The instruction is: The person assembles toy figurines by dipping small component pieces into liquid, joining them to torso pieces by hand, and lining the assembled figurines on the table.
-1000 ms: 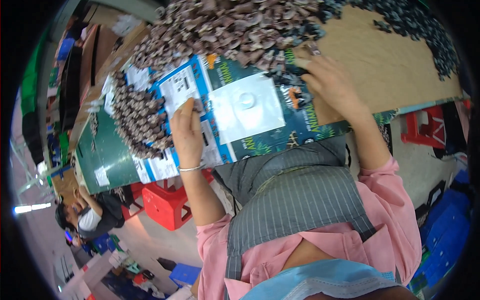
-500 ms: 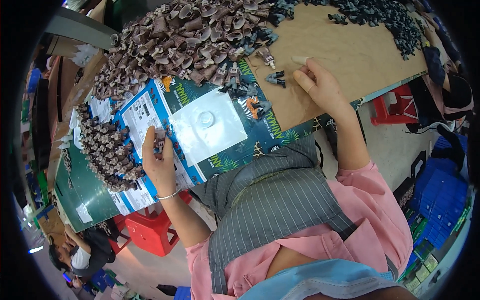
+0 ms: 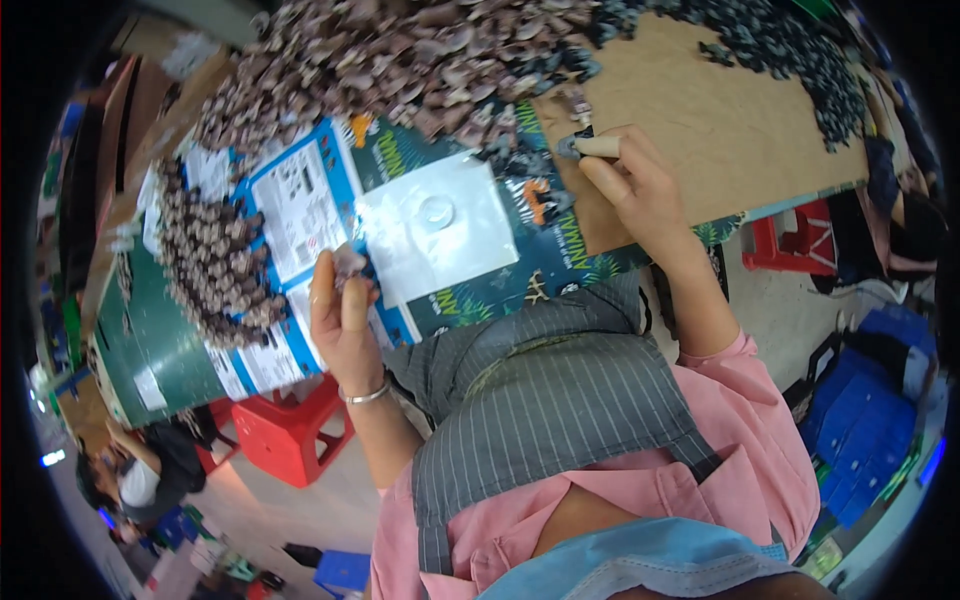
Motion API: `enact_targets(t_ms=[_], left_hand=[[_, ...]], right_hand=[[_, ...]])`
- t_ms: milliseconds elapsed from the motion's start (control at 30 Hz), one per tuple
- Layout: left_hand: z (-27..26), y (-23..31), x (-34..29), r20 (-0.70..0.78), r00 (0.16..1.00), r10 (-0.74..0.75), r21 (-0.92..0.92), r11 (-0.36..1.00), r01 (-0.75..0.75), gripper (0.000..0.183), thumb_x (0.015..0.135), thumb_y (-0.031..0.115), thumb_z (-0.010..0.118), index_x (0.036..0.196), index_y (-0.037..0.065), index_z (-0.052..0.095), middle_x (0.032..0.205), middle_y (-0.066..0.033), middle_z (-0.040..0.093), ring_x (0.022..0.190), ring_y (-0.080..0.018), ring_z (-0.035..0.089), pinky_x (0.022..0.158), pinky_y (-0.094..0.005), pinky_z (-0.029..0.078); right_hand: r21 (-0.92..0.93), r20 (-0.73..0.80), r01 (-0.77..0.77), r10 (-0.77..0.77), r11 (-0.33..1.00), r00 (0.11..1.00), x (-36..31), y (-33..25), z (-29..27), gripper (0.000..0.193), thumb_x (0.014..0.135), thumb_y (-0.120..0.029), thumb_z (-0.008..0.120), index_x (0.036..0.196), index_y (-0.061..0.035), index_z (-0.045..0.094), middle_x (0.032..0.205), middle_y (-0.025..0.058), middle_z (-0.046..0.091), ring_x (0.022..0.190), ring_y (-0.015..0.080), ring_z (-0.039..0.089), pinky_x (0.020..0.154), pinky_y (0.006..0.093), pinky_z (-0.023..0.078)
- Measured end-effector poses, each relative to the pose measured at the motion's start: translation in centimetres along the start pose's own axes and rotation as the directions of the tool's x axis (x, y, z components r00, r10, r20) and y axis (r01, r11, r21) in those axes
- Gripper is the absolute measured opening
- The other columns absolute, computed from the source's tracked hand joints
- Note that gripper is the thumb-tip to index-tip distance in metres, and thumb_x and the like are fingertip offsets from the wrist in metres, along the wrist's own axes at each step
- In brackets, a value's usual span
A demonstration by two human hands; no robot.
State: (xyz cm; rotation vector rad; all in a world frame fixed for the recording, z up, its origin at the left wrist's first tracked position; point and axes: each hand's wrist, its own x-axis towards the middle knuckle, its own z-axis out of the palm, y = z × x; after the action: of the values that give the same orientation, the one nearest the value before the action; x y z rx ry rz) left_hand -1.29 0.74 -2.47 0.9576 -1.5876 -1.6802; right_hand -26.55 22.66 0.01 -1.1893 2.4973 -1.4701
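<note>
My left hand [image 3: 345, 325] is closed on a small brown plastic figure part [image 3: 348, 262], its hollow end facing up between thumb and fingers. Over the edge of the brown paper, my right hand [image 3: 645, 195] pinches a small dark grey figure part [image 3: 568, 147]; a pale finger cot covers one fingertip. Just beyond that pinch lies a single brown figure part [image 3: 577, 100]. A round clear dish [image 3: 436, 212] sits on a clear plastic sheet [image 3: 460, 255] between my hands.
A heap of brown figure parts [image 3: 420, 70] covers the far side. Dark grey parts [image 3: 790, 50] are piled beyond the brown paper [image 3: 700, 130]. Rows of small figures [image 3: 215, 265] stand at left. Red stools [image 3: 285, 430] are below the table's edge; another person [image 3: 140, 480] sits at far left.
My right hand has moved left and closed on the dark grey part lying on the paper. The brown part in my left hand has come up into clearer view. The whole view has shifted slightly.
</note>
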Motion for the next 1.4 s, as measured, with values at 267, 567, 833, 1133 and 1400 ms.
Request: enact_targets(t_ms=[267, 567, 833, 1133, 1400], left_hand=[[-0.1, -0.9, -0.1, 0.102, 0.994, 0.039, -0.177, 0.984, -0.020, 0.051, 0.085, -0.010, 0.065, 0.134, -0.002, 0.054, 0.126, -0.0103, 0.061, 0.112, -0.0150, 0.060, 0.092, -0.0256, 0.049], [-0.7, -1.0, 0.0, 0.161, 0.987, 0.023, -0.243, 0.970, 0.017, 0.041, 0.089, -0.005, 0.064, 0.130, -0.002, 0.058, 0.121, -0.0077, 0.062, 0.103, -0.0111, 0.060, 0.087, -0.0243, 0.050], [0.7, 0.3, -0.1, 0.198, 0.980, 0.021, -0.268, 0.963, 0.034, 0.035, 0.091, -0.002, 0.064, 0.126, -0.001, 0.061, 0.118, -0.0068, 0.064, 0.104, -0.0117, 0.061, 0.089, -0.0241, 0.049], [3.8, 1.3, 0.6, 0.217, 0.975, -0.048, -0.254, 0.962, 0.104, 0.029, 0.093, 0.008, 0.066, 0.121, 0.002, 0.065, 0.107, -0.0041, 0.068, 0.086, -0.0075, 0.060, 0.075, -0.0216, 0.050], [4.8, 1.9, 0.7, 0.466, 0.866, -0.180, -0.535, 0.723, 0.438, 0.028, 0.096, 0.010, 0.062, 0.123, 0.006, 0.065, 0.110, -0.0040, 0.068, 0.085, -0.0076, 0.063, 0.075, -0.0214, 0.053]], right_hand=[[0.030, 0.222, 0.371, -0.368, 0.928, 0.903, 1.7, -5.5, 6.0, 0.018, 0.075, -0.010, 0.076, 0.085, -0.0046, 0.062, 0.083, 0.0079, 0.060, 0.075, 0.0258, 0.063, 0.065, 0.0350, 0.051], [-0.098, 0.358, 0.521, -0.458, 0.848, 0.813, 2.5, -6.5, 8.3, 0.012, 0.079, -0.011, 0.071, 0.086, -0.0060, 0.062, 0.087, 0.0069, 0.058, 0.078, 0.0269, 0.062, 0.069, 0.0378, 0.051], [-0.097, 0.386, 0.544, -0.473, 0.833, 0.792, 2.9, -6.2, 7.9, 0.013, 0.077, -0.011, 0.072, 0.085, -0.0064, 0.063, 0.085, 0.0069, 0.059, 0.077, 0.0271, 0.062, 0.068, 0.0372, 0.050], [0.251, 0.243, 0.075, -0.138, 0.965, 0.960, 1.8, -4.8, 7.5, 0.014, 0.079, -0.006, 0.075, 0.089, -0.0041, 0.066, 0.087, 0.0068, 0.065, 0.080, 0.0202, 0.064, 0.068, 0.0295, 0.049], [0.433, 0.225, 0.133, -0.249, 0.892, 0.942, 1.1, -6.4, 7.1, 0.021, 0.078, -0.001, 0.078, 0.095, -0.0021, 0.065, 0.098, 0.0090, 0.065, 0.085, 0.0179, 0.063, 0.072, 0.0267, 0.048]])
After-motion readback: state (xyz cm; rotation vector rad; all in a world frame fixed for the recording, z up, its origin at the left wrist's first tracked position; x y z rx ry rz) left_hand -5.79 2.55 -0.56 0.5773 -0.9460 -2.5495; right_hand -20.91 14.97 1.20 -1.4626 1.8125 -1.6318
